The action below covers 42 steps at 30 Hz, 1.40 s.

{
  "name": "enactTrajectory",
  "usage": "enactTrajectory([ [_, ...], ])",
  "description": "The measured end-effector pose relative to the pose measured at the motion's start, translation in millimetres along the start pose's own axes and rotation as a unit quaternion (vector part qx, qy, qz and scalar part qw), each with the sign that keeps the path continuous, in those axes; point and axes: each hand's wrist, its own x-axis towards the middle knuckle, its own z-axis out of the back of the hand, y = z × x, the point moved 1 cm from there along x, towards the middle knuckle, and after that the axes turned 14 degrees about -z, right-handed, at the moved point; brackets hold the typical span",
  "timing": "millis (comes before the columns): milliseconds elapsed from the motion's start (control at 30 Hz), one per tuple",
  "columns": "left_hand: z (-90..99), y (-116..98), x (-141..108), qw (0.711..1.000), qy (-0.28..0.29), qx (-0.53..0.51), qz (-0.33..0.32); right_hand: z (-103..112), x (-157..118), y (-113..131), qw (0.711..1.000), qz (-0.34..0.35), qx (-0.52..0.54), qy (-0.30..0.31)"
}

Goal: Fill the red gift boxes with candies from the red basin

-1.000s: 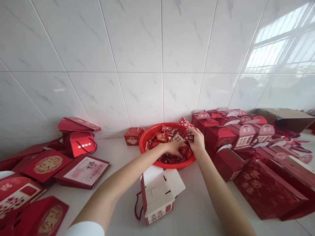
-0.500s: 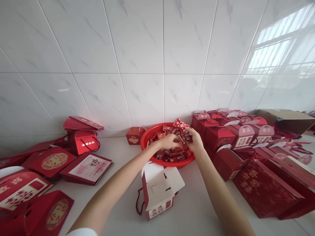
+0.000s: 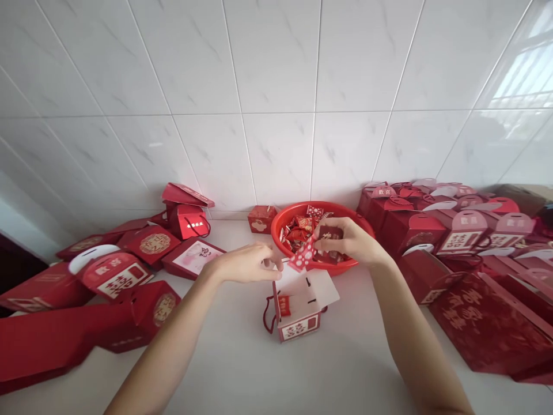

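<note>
A small open gift box stands on the white counter in front of me, its white-lined flaps spread and a dark red cord handle at its side. One red wrapped candy lies inside it. At the box's upper left is my left hand, fingers loosely bent and apart, with nothing visible in them. My right hand grips a few wrapped candies: a red packet with white dots hanging over the box's back flap, and dark red packets. Behind, a red plastic basin holds many more candies.
Several red gift boxes and bags lie along the left. Rows of closed red boxes and a large red box crowd the right. A small red box sits by the tiled wall.
Both hands have come out of the basin toward the open box, the right one carrying candies. A red candy now lies in the box. The view has turned left.
</note>
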Motion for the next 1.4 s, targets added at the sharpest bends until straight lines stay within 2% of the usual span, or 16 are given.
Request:
enactTrajectory([
  [133,-5.0,5.6,-9.9,0.998,0.038,-0.044,-0.002,-19.3,-3.1,1.9,0.989,0.033,-0.127,0.065],
  [400,-10.7,16.7,-12.0,0.993,0.028,-0.116,-0.017,-46.3,6.2,-6.9,0.977,0.032,-0.196,0.084],
  [533,-11.5,20.1,-13.6,0.991,0.032,-0.131,-0.023,-48.0,8.5,-8.9,0.975,0.028,-0.212,0.064],
  [633,-9.9,19.5,-14.6,0.991,0.037,-0.127,-0.032,-49.2,9.3,-10.6,0.974,0.014,-0.204,0.100],
  [767,-8.8,17.5,-15.8,0.991,0.041,-0.121,-0.040,-49.4,12.3,-14.8,0.961,0.047,-0.246,0.113],
  [900,-10.4,19.5,-16.9,0.990,0.041,-0.126,-0.044,-43.1,11.4,-13.7,0.964,0.054,-0.246,0.081],
  [1033,-11.7,22.9,-18.8,0.990,0.046,-0.124,-0.049,-30.8,1.3,-5.1,0.958,0.020,-0.283,0.035],
  [1100,-11.5,23.4,-20.0,0.991,0.046,-0.114,-0.048,-24.0,-4.6,-2.3,0.943,-0.009,-0.333,0.011],
  [1200,-10.6,21.5,-21.4,0.992,0.052,-0.101,-0.051,-16.7,-11.1,-3.7,0.887,-0.083,-0.454,-0.021],
  [1300,-10.1,17.5,-21.8,0.993,0.071,-0.085,-0.048,-17.5,-15.2,-7.2,0.834,-0.144,-0.532,0.001],
  [1400,-10.1,13.0,-23.2,0.994,0.084,-0.064,-0.029,-25.7,-18.6,-6.6,0.819,-0.156,-0.551,0.030],
])
